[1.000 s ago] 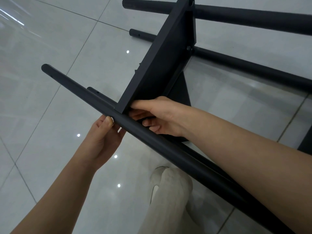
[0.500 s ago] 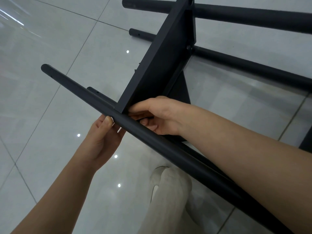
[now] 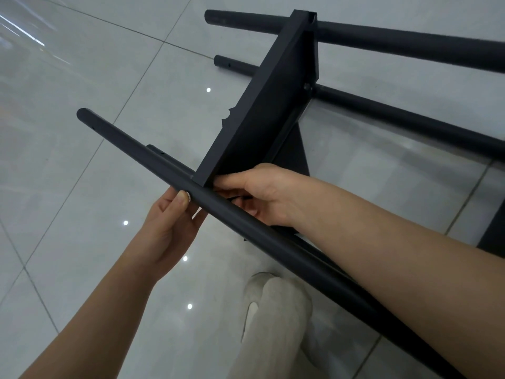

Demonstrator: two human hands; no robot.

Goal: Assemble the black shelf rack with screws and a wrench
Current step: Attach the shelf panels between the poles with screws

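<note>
Barely any motion: right hand [image 3: 262, 195] tucked its fingers slightly tighter. Left hand [image 3: 169, 228] gripped the near pole [image 3: 273, 239] from below, thumb on top. Right hand curled at the shelf panel [image 3: 262, 119] corner, behind the pole; can't tell what it held. Rack lay on the floor [image 3: 82, 132] beyond both hands.

At mid-frame the near pole [image 3: 273, 239] is gripped by the left hand [image 3: 169, 225] beside the shelf panel [image 3: 262, 113], where a thin black tool [image 3: 239, 198] is pinched by the right hand [image 3: 262, 192].
</note>
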